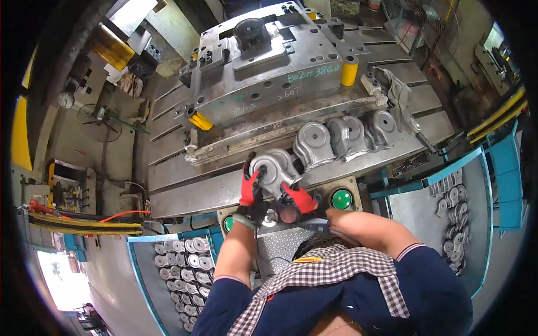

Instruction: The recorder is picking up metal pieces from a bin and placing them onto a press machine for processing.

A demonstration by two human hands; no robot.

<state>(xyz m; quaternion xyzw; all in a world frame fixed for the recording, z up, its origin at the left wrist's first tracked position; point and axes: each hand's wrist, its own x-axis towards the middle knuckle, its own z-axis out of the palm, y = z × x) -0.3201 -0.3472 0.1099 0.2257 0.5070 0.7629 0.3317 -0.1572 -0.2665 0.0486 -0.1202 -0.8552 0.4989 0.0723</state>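
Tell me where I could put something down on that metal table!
On the metal table, there's bare room left of the left hand, between the die block and the front edge. Another bare-looking patch lies right of the cloth. It's crowded right of the held metal part, where a row of metal parts lines the front.

A head-worn wide fisheye view looks down and forward past a black-and-white checked cloth apron (pixel 330 271), close above the slotted grey metal worktop (pixel 190 197).
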